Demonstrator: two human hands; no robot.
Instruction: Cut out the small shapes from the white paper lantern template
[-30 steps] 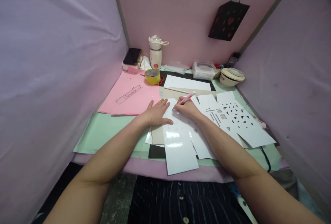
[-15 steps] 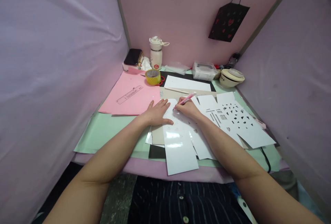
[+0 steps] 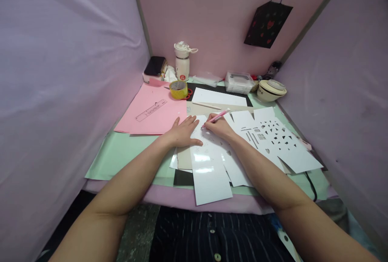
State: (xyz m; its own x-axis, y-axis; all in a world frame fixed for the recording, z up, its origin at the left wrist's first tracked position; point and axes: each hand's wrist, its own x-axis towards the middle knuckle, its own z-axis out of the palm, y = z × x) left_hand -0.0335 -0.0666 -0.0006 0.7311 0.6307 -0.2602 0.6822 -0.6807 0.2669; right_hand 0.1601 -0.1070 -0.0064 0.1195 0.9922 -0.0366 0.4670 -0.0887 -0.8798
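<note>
So the main thing here is a long, narrow strip of white card (image 3: 212, 183), lying near the middle of the table, with its near end poking out over the table's near edge. It's smooth and pretty shiny, with bright patches of glare about halfway along, and the near end looks plain. The far half has faint little outlines on it, some of them star-like, but they're too pale for me to make out properly. The left hand (image 3: 183, 133) lies flat on the left side of the card's far half, fingers spread wide and thumb out to the right, gripping nothing. The right hand (image 3: 220, 128) has a pink pen (image 3: 218, 116) pinched in a narrow grip, the pen leaning to the right and its tip down at the card, just right of the left fingers. Under the card's left side there's some grey cardboard (image 3: 184, 160) and a bit of black paper (image 3: 183, 178). Over on the right is a white cut-out sheet (image 3: 292, 159) full of small angular holes, plus a heart and a window shape. Pink paper (image 3: 171, 122) sits far left, with a clear ruler (image 3: 150, 111) lying slanted on it.
</note>
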